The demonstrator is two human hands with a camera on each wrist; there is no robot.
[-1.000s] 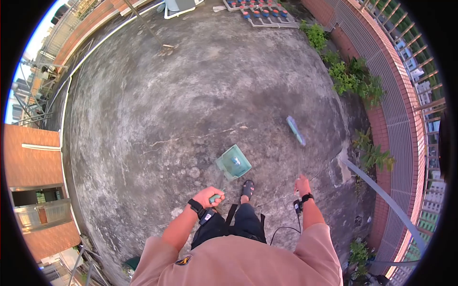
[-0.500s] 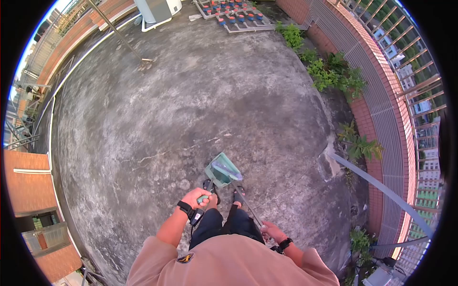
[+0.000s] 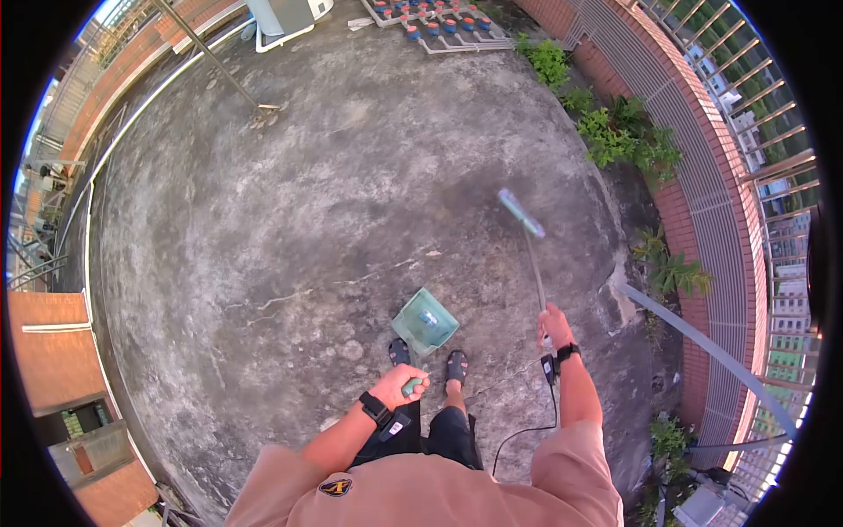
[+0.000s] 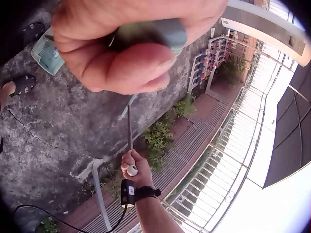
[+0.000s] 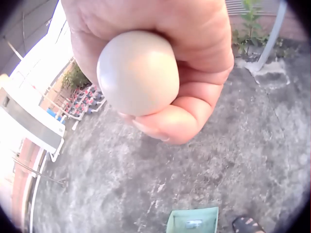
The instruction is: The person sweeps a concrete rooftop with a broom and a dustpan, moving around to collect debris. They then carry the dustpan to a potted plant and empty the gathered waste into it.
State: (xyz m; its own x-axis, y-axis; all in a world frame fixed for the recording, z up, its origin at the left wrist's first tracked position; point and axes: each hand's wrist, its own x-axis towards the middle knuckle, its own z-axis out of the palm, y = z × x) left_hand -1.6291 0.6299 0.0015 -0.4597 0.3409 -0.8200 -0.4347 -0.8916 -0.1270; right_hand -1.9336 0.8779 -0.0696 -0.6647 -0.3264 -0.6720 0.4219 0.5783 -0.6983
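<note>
Broom [image 3: 527, 235] at 1 o'clock, right grip [image 3: 553, 327] clenching handle; left grip [image 3: 399, 385] clenching dustpan [image 3: 425, 321]; litter [image 3: 428, 318] in pan, floor scraps [image 3: 432, 253] likely left.

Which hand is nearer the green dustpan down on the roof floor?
Left. The left hand grips the handle of the dustpan, just behind its pan; the right hand holds the broom stick off to its right.

A salmon-pink short-sleeved shirt [image 3: 421, 492] carries a small dark and yellow emblem [image 3: 335, 486] near the left shoulder. Below it are dark trousers [image 3: 443, 435] and black sandals [image 3: 455, 364]. Each wrist wears a black strap [image 3: 376, 409] with a small black device [image 3: 547, 369]. A thin black cable [image 3: 527, 430] runs from the right one.
</note>
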